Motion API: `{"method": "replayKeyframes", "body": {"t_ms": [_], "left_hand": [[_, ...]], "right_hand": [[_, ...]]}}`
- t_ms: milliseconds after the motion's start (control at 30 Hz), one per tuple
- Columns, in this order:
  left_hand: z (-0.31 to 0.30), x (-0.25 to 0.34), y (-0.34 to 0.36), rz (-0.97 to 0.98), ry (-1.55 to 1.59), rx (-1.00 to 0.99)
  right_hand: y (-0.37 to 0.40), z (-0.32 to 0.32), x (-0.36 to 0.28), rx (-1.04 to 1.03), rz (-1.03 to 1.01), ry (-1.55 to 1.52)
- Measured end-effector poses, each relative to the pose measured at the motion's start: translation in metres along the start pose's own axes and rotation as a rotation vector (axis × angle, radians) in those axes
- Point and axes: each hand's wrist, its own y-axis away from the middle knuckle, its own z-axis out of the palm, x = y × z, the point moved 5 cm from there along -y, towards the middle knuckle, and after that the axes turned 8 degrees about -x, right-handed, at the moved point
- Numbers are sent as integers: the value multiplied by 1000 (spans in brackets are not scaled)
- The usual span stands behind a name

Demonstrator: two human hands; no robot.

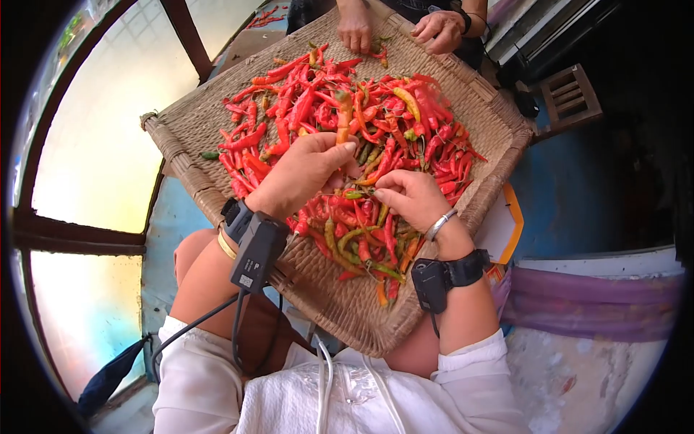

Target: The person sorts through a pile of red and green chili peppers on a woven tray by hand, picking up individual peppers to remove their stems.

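Observation:
A large woven tray (325, 307) is heaped with red chili peppers (303, 101), with green, yellow and orange ones among them. Over the middle of the heap, my left hand (307, 166) is closed around an orange-green chili pepper (344, 119) that points up and away from me. Just to its right, my right hand (417, 201) has thumb and forefinger pinched together low over the peppers. What lies between those fingertips is too small to make out. Greenish chili peppers (347, 246) lie below both hands, on the near side of the heap.
Across the tray, another person's hands (356, 29) are at the far rim, close to a few peppers. A window (94, 145) stands at the left. On the right are a wooden stool-like piece (571, 98), a yellow-edged object (513, 220) and purple cloth (593, 307).

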Motion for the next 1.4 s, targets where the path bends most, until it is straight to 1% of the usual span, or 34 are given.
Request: {"method": "replayKeyframes", "body": {"t_ms": [33,67,133,167,200,233,267,300,333,400,433,467,500,533,600,667,700,767,800,867,900,933,967,1000,1033,1067,1100,1133,1200,1233,1267,1333,1367,1400], "left_hand": [[-8,4,-2,105,193,99],[-15,7,-2,209,387,200],[-18,8,-2,180,445,242],[-19,6,-1,143,506,283],[-18,5,-1,141,506,282],[-10,5,-4,108,361,144],[0,3,-4,76,215,7],[8,0,-2,39,133,-83],[14,-5,-3,34,5,-143],[22,-12,-2,-3,-165,-157],[20,-15,-2,0,-165,-154],[21,-11,-1,100,-690,-164],[24,-10,0,200,-1216,-165],[24,-12,0,200,-1215,-161],[21,-31,1,-84,-1516,-259],[17,-40,1,-57,-1544,-284],[16,-42,1,-63,-1543,-316],[18,-40,1,-69,-1543,-351],[21,-37,4,-85,-1523,-402],[22,-38,7,-107,-1498,-454],[27,-38,7,-4,-1380,-516],[32,-39,9,97,-1255,-576],[33,-42,10,96,-1251,-584],[34,-42,9,91,-1196,-606],[35,-42,8,84,-1141,-628],[36,-42,6,85,-1141,-627],[36,-44,4,26,-1214,-616],[34,-46,3,-35,-1287,-602],[35,-48,3,-8,-1313,-592],[36,-48,4,19,-1339,-584],[36,-47,5,22,-1345,-579],[36,-42,5,42,-1313,-530],[37,-36,5,51,-1320,-525],[37,-30,5,33,-1301,-465]], "right_hand": [[0,8,0,-71,4,108],[-1,15,-1,-167,8,304],[-3,29,6,-266,24,450],[-5,30,8,-265,24,450],[-5,33,6,-319,30,409],[-5,36,4,-372,35,367],[-5,37,-1,-372,36,366],[-4,40,-3,-456,152,245],[-1,44,-2,-537,267,123],[-3,46,0,-568,306,151],[-3,48,3,-602,346,177],[-4,49,6,-601,343,181],[-3,51,8,-616,235,353],[-2,53,7,-628,126,524],[-1,55,7,-621,152,508],[0,52,0,-597,193,658],[0,52,3,-594,194,657],[-3,48,7,-501,176,814],[-2,46,8,-502,175,812],[-5,22,9,-248,235,843],[-3,15,7,-248,235,842],[-1,5,2,-155,211,796],[2,-3,-1,-63,191,748],[0,-8,1,-61,193,750],[-2,-12,3,-60,180,615],[-3,-15,6,-61,167,480],[-3,-19,2,-24,78,367],[-4,-21,0,-24,75,370],[-1,-32,0,230,53,-441],[-1,-34,-1,256,21,-599],[-2,-34,-2,258,13,-597],[-2,-34,1,300,99,-484],[-2,-30,0,238,86,-525],[-3,-27,3,237,92,-449]]}}
